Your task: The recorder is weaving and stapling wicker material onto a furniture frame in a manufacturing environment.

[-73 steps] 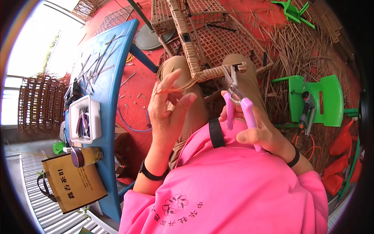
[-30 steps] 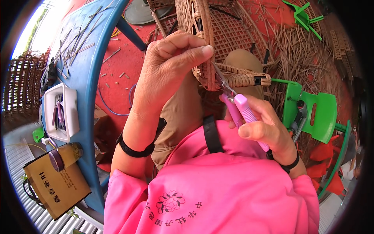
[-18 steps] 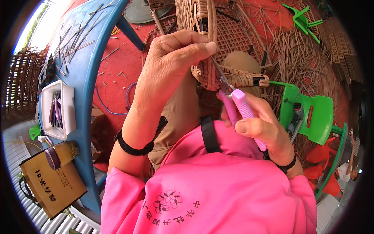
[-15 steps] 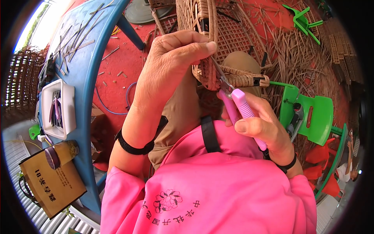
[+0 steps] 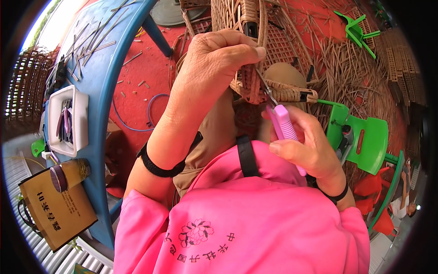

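Overhead, a curved blue plastic table (image 5: 102, 73) strewn with thin cane strips sweeps along the left, bearing a white rectangular tray (image 5: 80, 118), while a coarse woven rattan basket (image 5: 255, 50) rests on the person's lap at centre. Smaller, the left hand (image 5: 219, 57) curls closed, pinching the basket's braided rim, and the right hand (image 5: 305, 146) wraps tight around smooth pink-handled cutters (image 5: 284, 128) whose metal tips touch that rim.
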`<state>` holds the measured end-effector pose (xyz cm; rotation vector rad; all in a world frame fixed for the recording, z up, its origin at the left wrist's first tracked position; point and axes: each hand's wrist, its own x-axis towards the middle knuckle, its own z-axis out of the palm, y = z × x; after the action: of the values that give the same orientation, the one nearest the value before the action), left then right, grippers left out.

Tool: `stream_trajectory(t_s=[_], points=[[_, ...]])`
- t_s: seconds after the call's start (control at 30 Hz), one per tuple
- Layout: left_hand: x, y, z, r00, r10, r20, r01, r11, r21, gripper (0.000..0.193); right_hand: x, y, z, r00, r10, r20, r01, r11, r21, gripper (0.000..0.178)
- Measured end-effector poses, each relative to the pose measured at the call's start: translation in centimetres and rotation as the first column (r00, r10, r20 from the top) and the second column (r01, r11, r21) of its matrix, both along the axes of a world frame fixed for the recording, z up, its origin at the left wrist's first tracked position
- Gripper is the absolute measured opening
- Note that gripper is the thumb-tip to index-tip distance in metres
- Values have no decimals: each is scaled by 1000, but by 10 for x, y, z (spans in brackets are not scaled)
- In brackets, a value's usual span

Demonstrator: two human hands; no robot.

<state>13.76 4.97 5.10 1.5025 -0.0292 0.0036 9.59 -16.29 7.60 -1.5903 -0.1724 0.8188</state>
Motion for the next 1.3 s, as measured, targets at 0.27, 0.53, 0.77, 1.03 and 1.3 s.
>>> stream_trajectory(t_s=[0.27,0.53,0.77,1.03,1.3], points=[[1,-2,-5,1000,-6,11,6,1000,22,15,-2,-2,-5,999,42,26,-38,989,-146,58],[6,1,10,995,-63,83,45,978,205,11,14,-5,12,996,81,-31,-82,996,-32,29],[6,-1,13,968,-102,230,39,964,262,8,9,-6,1,998,54,28,-50,990,-131,50],[19,31,32,830,195,523,-480,728,490,25,-9,-41,-21,981,-112,160,76,974,215,58],[-25,34,-27,844,357,401,-536,565,627,29,-1,-191,-150,432,-860,273,895,445,-15,35]])
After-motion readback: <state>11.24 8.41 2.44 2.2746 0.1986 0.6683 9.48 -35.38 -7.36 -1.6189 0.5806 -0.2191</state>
